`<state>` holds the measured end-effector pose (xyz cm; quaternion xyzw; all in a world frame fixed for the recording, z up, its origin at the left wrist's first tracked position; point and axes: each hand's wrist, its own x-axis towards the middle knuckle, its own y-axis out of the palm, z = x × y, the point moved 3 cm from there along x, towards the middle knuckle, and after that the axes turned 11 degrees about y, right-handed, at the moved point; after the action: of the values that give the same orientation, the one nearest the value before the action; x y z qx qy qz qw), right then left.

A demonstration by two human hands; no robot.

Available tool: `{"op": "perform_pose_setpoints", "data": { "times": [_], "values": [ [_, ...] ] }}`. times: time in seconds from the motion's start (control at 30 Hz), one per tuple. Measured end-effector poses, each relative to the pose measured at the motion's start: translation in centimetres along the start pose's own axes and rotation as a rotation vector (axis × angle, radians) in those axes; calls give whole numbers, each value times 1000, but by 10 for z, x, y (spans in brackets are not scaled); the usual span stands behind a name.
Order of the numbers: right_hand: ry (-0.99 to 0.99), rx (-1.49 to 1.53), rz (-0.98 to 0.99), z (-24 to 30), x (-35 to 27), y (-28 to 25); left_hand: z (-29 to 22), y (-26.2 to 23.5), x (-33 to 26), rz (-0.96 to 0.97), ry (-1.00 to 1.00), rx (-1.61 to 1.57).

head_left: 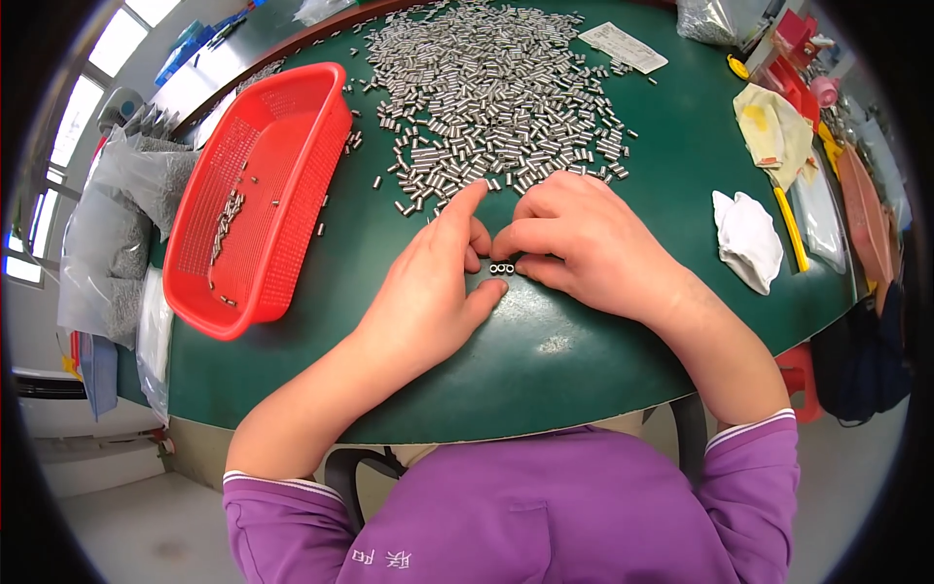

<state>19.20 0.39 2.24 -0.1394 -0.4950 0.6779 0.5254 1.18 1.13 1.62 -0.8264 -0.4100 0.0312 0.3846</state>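
Note:
Three short metal tubes (501,269) stand side by side with their round open ends showing, between my two hands on the green table. My right hand (589,243) is closed at their right side, its thumb and index finger around the little row. On the other side, my left hand (428,277) has its index finger stretched forward and its other fingers bent. Its thumb tip lies just below the tubes, with a gap between thumb and fingers. Right beyond my fingertips spreads a big heap of loose metal tubes (486,97).
A red perforated basket (326,146) with several tubes inside stands at left, beside filled clear bags (112,234). Rightward lie a white crumpled cloth (747,238), a glove (773,127) and a yellow-handled tool (791,229). A printed paper slip (623,46) lies beyond the heap.

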Motion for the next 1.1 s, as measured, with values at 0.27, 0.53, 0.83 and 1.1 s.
{"op": "perform_pose_setpoints", "data": {
  "times": [0.27,0.53,0.83,1.1],
  "values": [
    [-2,-68,-7,0,2,1,3,1,-2,-15,12,17],
    [-7,-14,5,1,3,-9,-3,-1,1,24,-28,-3],
    [73,-57,83,17,-3,-6,0,-2,-2,34,-12,-55],
    [158,-118,63,17,-3,5,0,-1,-1,37,-3,-74]
  ]
}}
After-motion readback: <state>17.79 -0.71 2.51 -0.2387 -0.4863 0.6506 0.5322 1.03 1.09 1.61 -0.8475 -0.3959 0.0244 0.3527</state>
